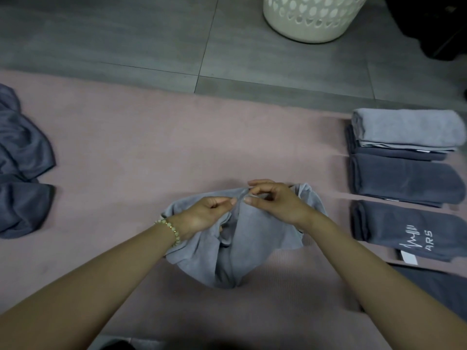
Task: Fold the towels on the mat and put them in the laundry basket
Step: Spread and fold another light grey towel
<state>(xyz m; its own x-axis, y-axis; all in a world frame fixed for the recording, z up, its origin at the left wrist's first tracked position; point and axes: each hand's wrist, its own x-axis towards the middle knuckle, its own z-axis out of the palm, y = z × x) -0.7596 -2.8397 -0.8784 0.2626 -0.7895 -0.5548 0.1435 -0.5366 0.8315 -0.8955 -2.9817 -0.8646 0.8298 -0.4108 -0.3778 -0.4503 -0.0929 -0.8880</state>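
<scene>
A crumpled light grey towel (242,251) lies on the pink mat (141,147) in front of me. My left hand (202,215), with a bead bracelet on the wrist, pinches the towel's upper edge. Close beside it, my right hand (273,200) pinches the same edge between thumb and fingers. The white perforated laundry basket (310,18) stands on the grey floor beyond the mat, at the top of the view.
Folded towels lie in a row on the mat's right side: a light grey one (406,127) on a dark one, a dark one (406,180), and a dark one with white lettering (404,231). Unfolded dark towels (22,162) are heaped at the left edge.
</scene>
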